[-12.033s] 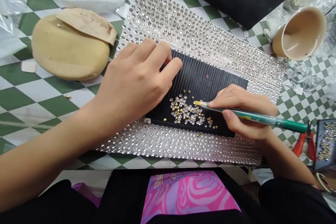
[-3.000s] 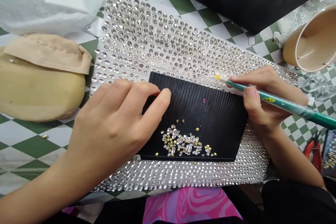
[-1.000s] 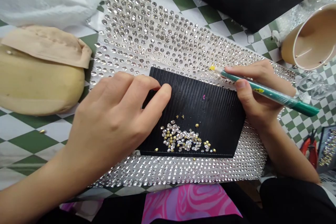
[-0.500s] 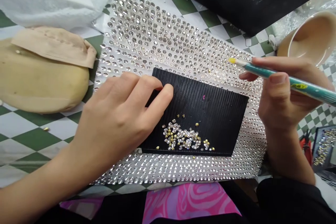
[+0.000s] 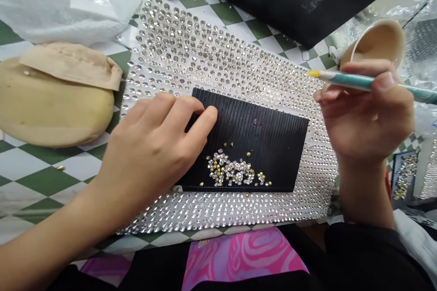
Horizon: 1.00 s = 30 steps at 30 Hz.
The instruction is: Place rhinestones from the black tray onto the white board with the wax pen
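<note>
While the right hand [image 5: 370, 120] gripped a pen [image 5: 355, 81], the left hand [image 5: 160, 141] held a ribbed black tray [image 5: 276, 145]; stones [image 5: 238, 176] glittered.

Loose rhinestones [image 5: 238, 176] show a craft workspace.

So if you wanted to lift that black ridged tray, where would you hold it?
I'd probably take the black ridged tray by its right end, coming from the right. The left hand covers part of the left end, and the loose rhinestones sit mostly along the near edge, leaving room at the right. Keep it level, since they might slide.
</note>
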Each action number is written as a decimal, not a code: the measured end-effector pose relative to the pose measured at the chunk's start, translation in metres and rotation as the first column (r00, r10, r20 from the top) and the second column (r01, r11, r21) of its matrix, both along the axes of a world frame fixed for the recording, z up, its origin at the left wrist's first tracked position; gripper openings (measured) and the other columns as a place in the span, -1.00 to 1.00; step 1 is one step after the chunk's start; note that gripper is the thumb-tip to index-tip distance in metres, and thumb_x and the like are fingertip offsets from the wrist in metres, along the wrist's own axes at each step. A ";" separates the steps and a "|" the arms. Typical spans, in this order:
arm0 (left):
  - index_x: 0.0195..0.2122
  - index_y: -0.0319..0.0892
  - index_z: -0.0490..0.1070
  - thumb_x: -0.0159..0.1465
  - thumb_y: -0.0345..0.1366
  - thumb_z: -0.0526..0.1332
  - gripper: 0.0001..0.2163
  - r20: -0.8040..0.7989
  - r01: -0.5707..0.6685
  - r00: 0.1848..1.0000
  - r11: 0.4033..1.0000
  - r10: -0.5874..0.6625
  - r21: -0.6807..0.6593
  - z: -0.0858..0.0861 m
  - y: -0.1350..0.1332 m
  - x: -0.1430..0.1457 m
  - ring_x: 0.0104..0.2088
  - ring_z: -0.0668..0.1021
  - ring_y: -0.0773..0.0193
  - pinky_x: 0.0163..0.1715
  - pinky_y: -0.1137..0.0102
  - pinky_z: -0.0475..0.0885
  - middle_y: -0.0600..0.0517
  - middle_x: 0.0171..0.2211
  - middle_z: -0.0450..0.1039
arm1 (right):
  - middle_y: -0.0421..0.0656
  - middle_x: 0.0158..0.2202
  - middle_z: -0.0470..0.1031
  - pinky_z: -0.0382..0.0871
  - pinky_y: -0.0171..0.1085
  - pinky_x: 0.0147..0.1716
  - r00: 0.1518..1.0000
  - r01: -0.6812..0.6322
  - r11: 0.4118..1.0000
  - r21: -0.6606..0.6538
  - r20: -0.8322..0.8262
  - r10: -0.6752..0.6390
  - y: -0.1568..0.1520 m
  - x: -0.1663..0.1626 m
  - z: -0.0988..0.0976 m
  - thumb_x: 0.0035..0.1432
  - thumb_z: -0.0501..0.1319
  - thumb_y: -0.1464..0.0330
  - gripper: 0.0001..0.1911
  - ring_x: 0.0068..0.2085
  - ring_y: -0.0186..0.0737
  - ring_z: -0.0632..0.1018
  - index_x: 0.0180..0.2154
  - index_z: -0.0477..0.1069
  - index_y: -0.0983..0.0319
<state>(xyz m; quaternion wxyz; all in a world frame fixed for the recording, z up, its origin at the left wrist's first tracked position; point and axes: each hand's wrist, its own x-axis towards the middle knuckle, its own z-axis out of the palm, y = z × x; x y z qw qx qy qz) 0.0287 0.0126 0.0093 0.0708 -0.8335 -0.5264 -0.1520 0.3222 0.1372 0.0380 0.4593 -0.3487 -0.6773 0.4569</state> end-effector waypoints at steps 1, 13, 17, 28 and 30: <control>0.10 -0.12 0.47 0.51 -0.40 0.11 -0.77 0.003 -0.006 1.000 1.000 0.006 -0.009 -0.001 0.000 0.000 -0.16 0.65 0.09 -0.28 0.29 0.46 -0.06 -0.10 0.62 | -0.15 -0.27 0.72 0.65 -0.18 -0.40 0.999 0.022 0.997 0.070 0.022 -0.023 -0.003 0.003 0.002 0.38 0.34 0.17 -0.76 -0.33 -0.15 0.73 -0.04 0.74 0.06; 0.07 -0.24 0.49 0.52 -0.38 0.09 -0.78 -0.127 0.041 0.992 0.992 -0.025 0.122 -0.004 0.004 -0.005 -0.19 0.53 0.03 -0.23 0.19 0.38 -0.16 -0.12 0.56 | -0.18 -0.22 0.43 0.54 -0.08 -0.16 0.661 0.030 0.775 0.631 0.569 -0.489 -0.079 0.084 -0.014 0.30 0.41 0.39 -0.88 -0.14 -0.13 0.55 -0.14 0.54 0.11; 0.14 -0.19 0.49 0.55 -0.31 0.04 -0.72 -0.097 0.009 0.995 0.999 -0.006 0.038 -0.010 0.004 -0.010 -0.14 0.53 0.00 -0.20 0.17 0.39 -0.16 -0.09 0.55 | -0.16 -0.18 0.39 0.53 -0.09 -0.20 0.616 0.002 0.815 0.580 0.641 -0.458 -0.091 0.088 -0.027 0.35 0.41 0.35 -0.86 -0.17 -0.13 0.53 -0.09 0.54 0.06; 0.22 -0.11 0.51 0.51 -0.27 0.13 -0.68 0.038 -0.048 0.998 0.996 0.051 -0.078 -0.017 0.001 -0.016 -0.02 0.58 -0.16 0.03 -0.07 0.53 -0.21 -0.03 0.54 | -0.18 -0.20 0.41 0.47 -0.12 -0.25 0.634 -0.005 0.834 0.552 0.647 -0.424 -0.096 0.082 -0.030 0.36 0.39 0.42 -0.84 -0.19 -0.16 0.50 -0.12 0.54 0.03; 0.21 -0.04 0.55 0.47 -0.26 0.21 -0.68 0.170 -0.067 0.982 0.990 0.088 -0.122 -0.021 -0.001 -0.018 0.02 0.57 -0.21 0.16 -0.21 0.49 -0.19 -0.03 0.55 | -0.19 -0.22 0.41 0.46 -0.14 -0.27 0.653 0.016 0.843 0.538 0.633 -0.416 -0.097 0.083 -0.028 0.35 0.39 0.43 -0.85 -0.20 -0.17 0.52 -0.14 0.55 0.04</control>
